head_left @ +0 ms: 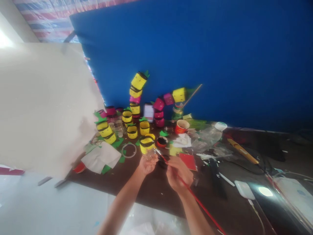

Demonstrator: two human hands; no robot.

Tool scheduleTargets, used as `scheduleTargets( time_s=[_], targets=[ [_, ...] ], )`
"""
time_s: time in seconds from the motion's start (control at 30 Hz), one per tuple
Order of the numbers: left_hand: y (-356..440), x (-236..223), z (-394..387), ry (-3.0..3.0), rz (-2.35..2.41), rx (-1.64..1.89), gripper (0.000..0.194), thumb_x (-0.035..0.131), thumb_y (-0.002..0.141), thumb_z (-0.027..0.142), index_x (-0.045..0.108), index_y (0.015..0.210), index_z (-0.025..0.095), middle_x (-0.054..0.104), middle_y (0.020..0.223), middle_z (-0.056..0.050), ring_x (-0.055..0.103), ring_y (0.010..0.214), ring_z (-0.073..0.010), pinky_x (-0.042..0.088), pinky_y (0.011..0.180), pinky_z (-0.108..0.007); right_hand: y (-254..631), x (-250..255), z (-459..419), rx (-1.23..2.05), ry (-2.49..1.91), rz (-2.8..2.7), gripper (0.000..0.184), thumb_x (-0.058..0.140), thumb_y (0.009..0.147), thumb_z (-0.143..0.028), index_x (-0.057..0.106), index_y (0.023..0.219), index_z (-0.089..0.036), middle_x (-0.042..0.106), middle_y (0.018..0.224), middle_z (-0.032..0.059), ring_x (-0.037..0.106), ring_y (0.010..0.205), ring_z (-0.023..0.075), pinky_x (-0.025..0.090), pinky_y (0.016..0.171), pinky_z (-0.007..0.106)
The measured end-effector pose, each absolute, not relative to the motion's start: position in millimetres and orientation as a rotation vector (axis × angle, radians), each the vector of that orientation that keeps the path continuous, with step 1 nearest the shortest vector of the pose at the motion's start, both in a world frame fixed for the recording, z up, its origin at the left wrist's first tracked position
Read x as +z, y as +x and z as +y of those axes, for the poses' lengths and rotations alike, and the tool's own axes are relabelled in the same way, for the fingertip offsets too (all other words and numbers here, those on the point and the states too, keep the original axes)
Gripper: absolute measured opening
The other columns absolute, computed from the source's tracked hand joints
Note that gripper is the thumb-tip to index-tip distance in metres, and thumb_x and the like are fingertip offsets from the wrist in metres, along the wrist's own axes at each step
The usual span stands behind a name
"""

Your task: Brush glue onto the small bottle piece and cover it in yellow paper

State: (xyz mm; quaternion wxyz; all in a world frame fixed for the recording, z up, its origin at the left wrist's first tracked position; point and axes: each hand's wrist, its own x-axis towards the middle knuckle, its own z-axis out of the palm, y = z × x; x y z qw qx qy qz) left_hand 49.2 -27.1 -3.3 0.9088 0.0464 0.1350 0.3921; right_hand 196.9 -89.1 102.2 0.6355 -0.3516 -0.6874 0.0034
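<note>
My left hand [148, 164] is closed around a small clear plastic cup [149, 154]. Just behind it is a yellow cup [144, 148] with a black band; blur hides whether the two are joined. A long red paintbrush [202, 206] is gripped in my right hand [179, 173], its handle slanting back towards me. The bristle end points up and left, close to the held cup; contact cannot be made out. Beyond the brush tip sits a small red pot [162, 141] with black inside.
Several yellow and magenta cups, some stacked into curved columns [136, 93], stand before a blue board [195, 49]. White paper [101, 157], a clear ring [129, 150], a red paper cup [182, 126], a red square [187, 162] and a yellow cutter-like tool [242, 151] lie around.
</note>
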Motion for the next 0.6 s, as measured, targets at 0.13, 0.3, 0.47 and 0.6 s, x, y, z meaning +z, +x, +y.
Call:
scheduleTargets(
  time_s=[0.13,0.3,0.47,0.6],
  targets=[
    [49.3,1.1,-28.9,0.106,0.281,0.789,0.048,0.032,0.094,0.042,0.06,0.073,0.009,0.036,0.047,0.007,0.013,0.029,0.001,0.022,0.029,-0.011,195.9,104.1,-89.1,0.027,-0.804,-1.583,0.021,0.059,0.075,-0.004,0.061,0.086,-0.021,0.066,0.073,0.0049,0.067,0.072,0.0197,0.058,0.066,0.037],
    [49.7,1.6,-30.1,0.11,0.275,0.793,0.048,0.031,0.094,0.042,0.06,0.071,0.01,0.035,0.047,0.007,0.012,0.029,0.0006,0.02,0.028,-0.012,196.1,104.6,-89.6,0.017,-0.79,-1.578,0.022,0.058,0.074,-0.002,0.061,0.084,-0.021,0.065,0.073,0.0043,0.066,0.07,0.0188,0.057,0.064,0.035],
    [49.5,-1.9,-28.7,0.111,0.26,0.794,0.044,0.034,0.092,0.041,0.059,0.071,0.012,0.038,0.048,0.006,0.015,0.028,0.0,0.023,0.029,-0.013,195.4,105.0,-90.6,0.03,-0.775,-1.591,0.021,0.057,0.073,-0.002,0.061,0.084,-0.02,0.065,0.071,0.0046,0.067,0.072,0.0202,0.058,0.067,0.038],
    [49.8,-2.9,-28.2,0.121,0.246,0.799,0.04,0.037,0.092,0.04,0.058,0.072,0.013,0.04,0.049,0.006,0.014,0.027,0.0001,0.022,0.028,-0.014,195.2,106.2,-91.6,0.023,-0.791,-1.579,0.019,0.057,0.075,-0.004,0.061,0.084,-0.021,0.066,0.072,0.0047,0.067,0.071,0.0198,0.058,0.065,0.036]
  ],
)
